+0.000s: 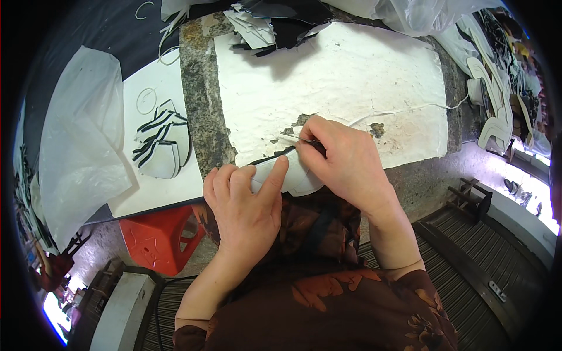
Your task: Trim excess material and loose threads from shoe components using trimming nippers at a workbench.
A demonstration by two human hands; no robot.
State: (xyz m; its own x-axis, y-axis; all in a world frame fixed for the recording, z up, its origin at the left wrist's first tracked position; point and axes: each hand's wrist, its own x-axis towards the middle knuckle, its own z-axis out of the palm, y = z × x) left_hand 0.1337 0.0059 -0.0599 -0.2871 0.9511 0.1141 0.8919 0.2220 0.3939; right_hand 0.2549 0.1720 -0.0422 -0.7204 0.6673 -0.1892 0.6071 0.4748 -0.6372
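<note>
A white curved piece with a black edge strip (298,175), which looks like a shoe upper part, lies at the near edge of the white work sheet (333,70). My left hand (246,199) rests on it with fingers spread and the index fingertip pressed near the black edge. At the same edge, my right hand (342,158) is closed on a thin pointed metal tool (291,136) with a black handle. My palm and fingers hide most of the tool, so its exact kind does not show. The tip hovers over or touches the sheet, just beyond the piece.
Stacked white pieces with black edges (161,146) lie on a white board (132,196) at the left, beside a plastic bag (88,128). Black and white scraps (281,26) are piled at the back. A white cord (404,110) runs right. A red stool (155,243) stands below.
</note>
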